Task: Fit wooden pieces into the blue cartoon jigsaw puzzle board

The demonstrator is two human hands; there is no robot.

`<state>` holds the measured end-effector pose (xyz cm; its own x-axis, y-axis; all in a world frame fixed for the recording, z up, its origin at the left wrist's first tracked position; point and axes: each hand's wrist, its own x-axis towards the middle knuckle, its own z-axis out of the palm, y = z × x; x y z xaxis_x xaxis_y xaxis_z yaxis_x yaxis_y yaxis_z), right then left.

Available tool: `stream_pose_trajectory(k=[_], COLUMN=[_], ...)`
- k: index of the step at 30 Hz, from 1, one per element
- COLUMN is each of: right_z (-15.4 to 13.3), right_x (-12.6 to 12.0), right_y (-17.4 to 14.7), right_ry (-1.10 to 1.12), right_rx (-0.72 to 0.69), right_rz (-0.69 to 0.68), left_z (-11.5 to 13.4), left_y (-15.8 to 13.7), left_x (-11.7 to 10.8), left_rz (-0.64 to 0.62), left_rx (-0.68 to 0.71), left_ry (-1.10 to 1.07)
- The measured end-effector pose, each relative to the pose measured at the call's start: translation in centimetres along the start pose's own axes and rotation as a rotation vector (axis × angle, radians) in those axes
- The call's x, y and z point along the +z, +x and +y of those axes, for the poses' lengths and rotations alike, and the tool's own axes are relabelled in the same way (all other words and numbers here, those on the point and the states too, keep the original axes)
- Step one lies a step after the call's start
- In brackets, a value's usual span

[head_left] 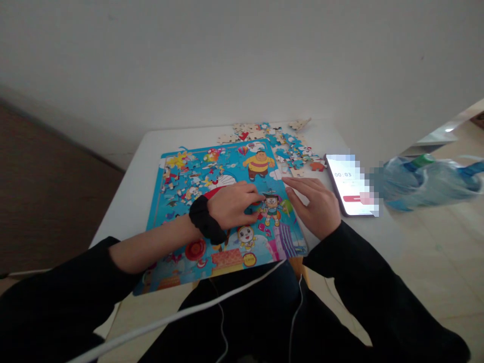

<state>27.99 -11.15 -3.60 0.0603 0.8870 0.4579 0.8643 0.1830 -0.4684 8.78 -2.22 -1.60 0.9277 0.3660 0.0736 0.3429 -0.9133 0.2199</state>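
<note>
A cartoon jigsaw puzzle (230, 256) with a blue background lies on a white table, partly assembled in its tray. My left hand (232, 204), with a black band at the wrist, rests on the middle of it. Its fingers are bent and spread from the thumb, beside a cartoon figure in a green outfit (272, 207); the palm hides what is under it. At the puzzle's right edge is my right hand (317, 204), its fingers stretched out and the fingertips touching near the border. I see no piece in either hand.
Loose puzzle pieces (289, 151) lie heaped behind and right of the puzzle. A phone (350, 184) showing a timer lies on the right of the table (124, 176). White cable (181, 313) crosses my lap. A plastic bag with bottles (427, 181) is beyond; a wall stands behind.
</note>
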Motion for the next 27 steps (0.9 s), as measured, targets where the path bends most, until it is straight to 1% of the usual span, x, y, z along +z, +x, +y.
stream_pose_trajectory(k=[2,4,6,9,11,14,15,17,20,22,24,27], right_z=[-0.6,-1.3,-1.9,-2.0,-1.5,-0.4,0.0,0.6,1.0,1.0,1.0,1.2], right_x=[-0.5,-0.9,-1.0,-0.7,-0.5,-0.3,-0.4,-0.4,-0.3,-0.2,-0.3,-0.6], right_y=[-0.8,-1.4,-1.7,-1.2,-0.7,-0.3,-0.3,-0.4,-0.8,-0.9,-1.0,-1.3], right_ry=[0.13,0.313,0.503,0.713,0.781,0.757,0.722,0.615,0.442,0.358,0.296,0.273], right_rx=[0.082,0.211,0.316,0.369,0.4,0.422,0.409,0.367,0.29,0.226,0.164,0.113], right_rz=[-0.04,-0.098,-0.154,-0.172,-0.165,-0.231,-0.267,-0.307,-0.324,-0.333,-0.321,-0.28], left_z=[0.6,1.5,2.4,3.4,3.6,3.3,3.1,2.6,2.2,2.2,2.3,2.5], left_y=[0.1,0.3,0.6,0.9,0.9,0.3,0.1,-0.4,-0.7,-0.6,-0.5,-0.4], left_x=[-0.2,-0.4,-0.5,-0.2,0.1,0.4,0.6,1.0,1.9,2.5,2.9,3.3], left_rz=[0.108,0.212,0.279,0.33,0.31,0.218,0.193,0.179,0.215,0.246,0.274,0.287], left_rx=[-0.065,-0.144,-0.199,-0.266,-0.293,-0.265,-0.235,-0.144,0.02,0.107,0.168,0.207], left_ry=[-0.087,-0.208,-0.345,-0.513,-0.582,-0.597,-0.56,-0.417,-0.201,-0.147,-0.118,-0.072])
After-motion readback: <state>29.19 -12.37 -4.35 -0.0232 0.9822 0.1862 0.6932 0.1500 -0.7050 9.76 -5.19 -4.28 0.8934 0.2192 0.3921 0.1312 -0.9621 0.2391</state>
